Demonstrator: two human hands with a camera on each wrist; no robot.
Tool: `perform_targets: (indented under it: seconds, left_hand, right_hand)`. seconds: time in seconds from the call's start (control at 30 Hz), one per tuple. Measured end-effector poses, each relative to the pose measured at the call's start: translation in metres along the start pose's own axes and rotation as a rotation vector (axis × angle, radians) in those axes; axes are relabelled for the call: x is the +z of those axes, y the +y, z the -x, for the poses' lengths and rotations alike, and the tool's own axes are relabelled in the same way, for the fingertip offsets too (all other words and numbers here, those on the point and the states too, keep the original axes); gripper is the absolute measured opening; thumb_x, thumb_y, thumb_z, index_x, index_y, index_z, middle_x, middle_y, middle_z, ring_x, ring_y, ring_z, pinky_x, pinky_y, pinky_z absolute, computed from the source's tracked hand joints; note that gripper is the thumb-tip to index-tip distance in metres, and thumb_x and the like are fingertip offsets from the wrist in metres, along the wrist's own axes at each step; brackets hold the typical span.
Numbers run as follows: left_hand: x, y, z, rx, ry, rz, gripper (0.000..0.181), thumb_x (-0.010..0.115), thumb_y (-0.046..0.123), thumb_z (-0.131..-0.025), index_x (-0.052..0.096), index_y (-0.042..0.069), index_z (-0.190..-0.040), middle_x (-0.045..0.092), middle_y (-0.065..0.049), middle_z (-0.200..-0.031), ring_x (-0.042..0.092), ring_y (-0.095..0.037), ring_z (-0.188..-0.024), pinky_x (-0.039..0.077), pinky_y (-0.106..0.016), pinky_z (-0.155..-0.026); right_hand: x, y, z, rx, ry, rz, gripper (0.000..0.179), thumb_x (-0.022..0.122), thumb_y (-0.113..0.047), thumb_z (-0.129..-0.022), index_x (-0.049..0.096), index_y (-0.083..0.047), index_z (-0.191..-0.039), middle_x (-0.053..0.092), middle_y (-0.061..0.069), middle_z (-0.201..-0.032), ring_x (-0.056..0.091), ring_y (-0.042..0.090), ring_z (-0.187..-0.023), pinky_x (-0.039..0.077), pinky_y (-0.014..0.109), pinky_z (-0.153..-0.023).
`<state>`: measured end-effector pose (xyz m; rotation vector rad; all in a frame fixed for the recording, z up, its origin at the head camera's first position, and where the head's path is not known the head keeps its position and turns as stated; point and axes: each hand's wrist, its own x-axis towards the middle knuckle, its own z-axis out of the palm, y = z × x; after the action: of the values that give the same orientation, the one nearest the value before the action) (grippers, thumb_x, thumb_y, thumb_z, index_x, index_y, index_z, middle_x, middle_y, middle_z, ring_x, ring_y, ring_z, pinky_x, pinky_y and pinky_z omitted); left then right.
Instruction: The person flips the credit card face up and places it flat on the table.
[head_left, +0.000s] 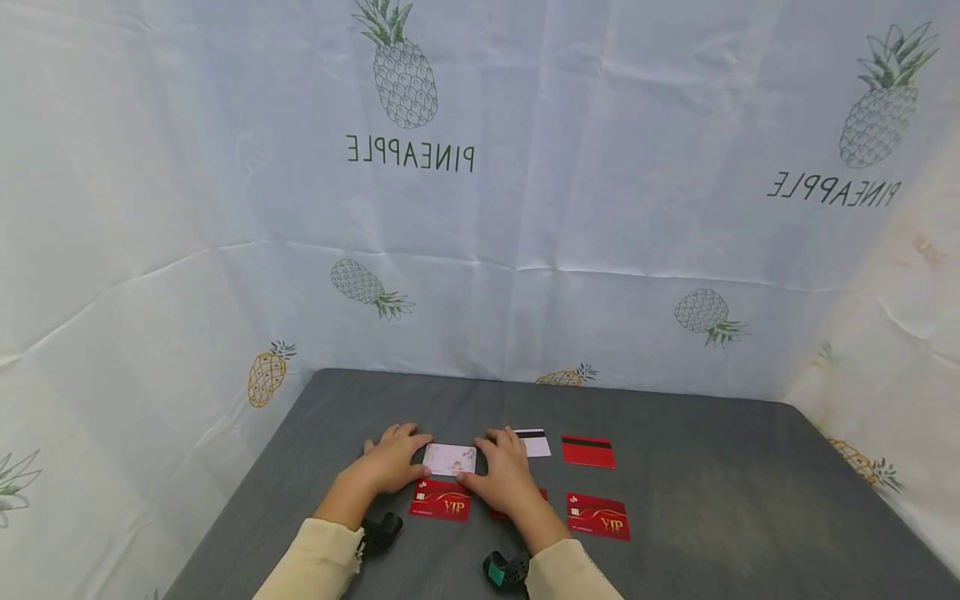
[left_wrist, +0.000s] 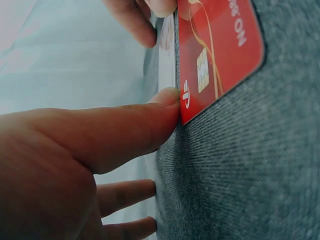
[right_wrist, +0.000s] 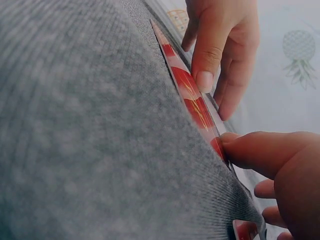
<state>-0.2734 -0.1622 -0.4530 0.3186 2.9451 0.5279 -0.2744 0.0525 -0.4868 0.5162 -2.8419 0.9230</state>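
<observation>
A white card with a pink floral print point(head_left: 449, 460) lies on the dark table between both hands. My left hand point(head_left: 392, 461) touches its left corners with thumb and forefinger, the other fingers spread and resting on the cloth in the left wrist view. On the card's right side, my right hand point(head_left: 501, 471) has its thumb at the lower corner and its forefinger at the upper one. Just below lies a red VIP card point(head_left: 440, 500), its chip point(left_wrist: 202, 70) showing in the left wrist view. Another red card point(head_left: 543, 493) is mostly hidden under my right hand.
Behind my right hand lies a white card with a black stripe point(head_left: 534, 443). To its right is a red striped card point(head_left: 588, 452), with a red VIP card point(head_left: 598, 516) nearer me. A pineapple-printed curtain point(head_left: 510, 200) encloses the grey table point(head_left: 712, 483).
</observation>
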Motion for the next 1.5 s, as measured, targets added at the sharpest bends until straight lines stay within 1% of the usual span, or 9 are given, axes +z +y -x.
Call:
perform_targets:
  seconds: [0.2,0.37,0.47,0.63,0.7,0.83,1.0,1.27,1.5]
  left_hand:
    - [0.000,0.002,0.000,-0.003,-0.006,0.013,0.053,0.073,0.030,-0.088,0.058,0.014,-0.137,0.043,-0.018,-0.149,0.032,-0.045,-0.140,0.022,-0.079,-0.102]
    - [0.001,0.003,0.001,-0.007,-0.006,0.015,0.054,0.074,0.031,-0.087,0.058,0.014,-0.137,0.043,-0.018,-0.149,0.033,-0.043,-0.140,0.022,-0.078,-0.103]
    - [0.000,0.003,0.000,-0.019,0.001,0.008,0.055,0.074,0.031,-0.087,0.058,0.015,-0.137,0.043,-0.017,-0.149,0.034,-0.042,-0.140,0.022,-0.077,-0.103]
    - [-0.002,0.002,0.000,-0.025,-0.003,-0.002,0.056,0.075,0.031,-0.086,0.058,0.015,-0.136,0.044,-0.017,-0.149,0.034,-0.042,-0.139,0.022,-0.077,-0.104]
    - [-0.002,0.001,0.000,-0.021,-0.005,-0.005,0.056,0.075,0.031,-0.086,0.058,0.015,-0.136,0.044,-0.017,-0.149,0.035,-0.042,-0.139,0.022,-0.078,-0.103]
    - [-0.002,0.000,-0.001,-0.023,-0.006,-0.004,0.056,0.074,0.031,-0.086,0.058,0.015,-0.137,0.043,-0.017,-0.149,0.034,-0.042,-0.140,0.021,-0.078,-0.103]
    - [-0.002,0.000,-0.001,-0.031,-0.010,0.009,0.056,0.074,0.031,-0.086,0.057,0.015,-0.137,0.043,-0.017,-0.149,0.034,-0.042,-0.140,0.021,-0.078,-0.104]
    - [-0.005,0.001,-0.001,-0.026,0.019,0.030,0.056,0.076,0.028,-0.085,0.058,0.014,-0.136,0.043,-0.018,-0.149,0.035,-0.042,-0.139,0.021,-0.078,-0.103]
    - [-0.002,0.009,-0.003,-0.017,0.060,0.026,0.058,0.079,0.026,-0.082,0.058,0.011,-0.135,0.050,-0.018,-0.143,0.037,-0.042,-0.138,0.023,-0.076,-0.104]
  right_hand:
    - [-0.004,-0.001,0.003,0.005,0.006,-0.027,0.058,0.076,-0.038,-0.083,0.063,-0.006,-0.129,0.049,0.021,-0.141,0.028,0.046,-0.142,0.023,0.065,-0.113]
    - [-0.017,0.005,0.004,0.018,0.007,-0.082,0.056,0.076,-0.033,-0.084,0.060,-0.008,-0.132,0.046,0.021,-0.144,0.036,0.044,-0.137,0.033,0.063,-0.108]
    - [-0.030,0.017,0.001,0.048,0.001,-0.095,0.058,0.077,-0.032,-0.083,0.059,-0.008,-0.134,0.045,0.021,-0.146,0.039,0.044,-0.135,0.037,0.063,-0.105]
    - [-0.052,0.048,-0.004,0.114,-0.015,-0.039,0.061,0.078,-0.029,-0.081,0.058,-0.007,-0.134,0.045,0.023,-0.145,0.041,0.044,-0.134,0.038,0.062,-0.105]
    - [-0.059,0.061,-0.007,0.137,-0.035,0.002,0.062,0.079,-0.029,-0.081,0.058,-0.007,-0.135,0.045,0.023,-0.145,0.041,0.044,-0.134,0.037,0.061,-0.107]
    - [-0.069,0.079,-0.013,0.135,-0.115,0.088,0.067,0.078,-0.033,-0.082,0.055,-0.006,-0.138,0.040,0.023,-0.150,0.033,0.046,-0.141,0.028,0.064,-0.111]
    - [-0.076,0.084,-0.010,0.122,-0.185,0.151,0.060,0.077,-0.035,-0.083,0.060,-0.009,-0.134,0.041,0.023,-0.151,0.028,0.047,-0.144,0.021,0.068,-0.112]
    - [-0.077,0.081,0.000,0.151,-0.145,0.073,0.049,0.081,-0.033,-0.080,0.066,-0.012,-0.122,0.046,0.019,-0.148,0.031,0.044,-0.143,0.023,0.064,-0.114]
    - [-0.074,0.088,0.007,0.145,-0.128,0.049,0.064,0.079,-0.037,-0.080,0.060,-0.008,-0.134,0.046,0.018,-0.149,0.031,0.043,-0.143,0.019,0.066,-0.114]
